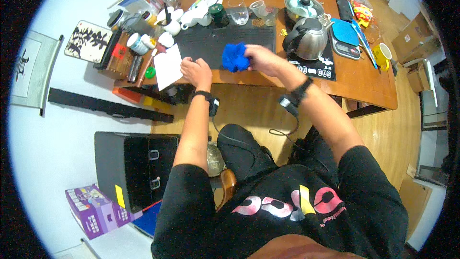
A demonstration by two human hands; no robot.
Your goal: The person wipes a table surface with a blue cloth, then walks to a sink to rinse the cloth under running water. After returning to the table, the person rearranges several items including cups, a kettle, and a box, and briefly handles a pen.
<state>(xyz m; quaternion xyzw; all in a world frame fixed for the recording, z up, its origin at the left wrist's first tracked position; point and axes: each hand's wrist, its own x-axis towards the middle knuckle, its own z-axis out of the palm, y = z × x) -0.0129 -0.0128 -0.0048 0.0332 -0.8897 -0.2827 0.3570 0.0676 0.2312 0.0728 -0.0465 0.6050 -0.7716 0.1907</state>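
A crumpled blue cloth (pixel 235 58) is bunched in my right hand (pixel 264 59), just above the front edge of a black tea tray (pixel 201 46). My left hand (pixel 197 73) is curled into a loose fist at the tray's front left corner. No object shows in it, though its palm side is hidden. Close beside it lies a white sheet of paper (pixel 167 67), partly over the table's front edge. Along the back of the tray stand a dark green jar (pixel 218 16), a clear glass cup (pixel 238 11) and a white teapot (pixel 201 17).
On the right, a steel kettle (pixel 313 41) stands on a black induction cooktop (pixel 312 73), before a glass-lidded pot (pixel 304 5). Farther right are a digital scale (pixel 345 41) and a yellow mug (pixel 381 57). Jars and a wooden box (pixel 116 65) crowd the left. Cables hang from both wrists.
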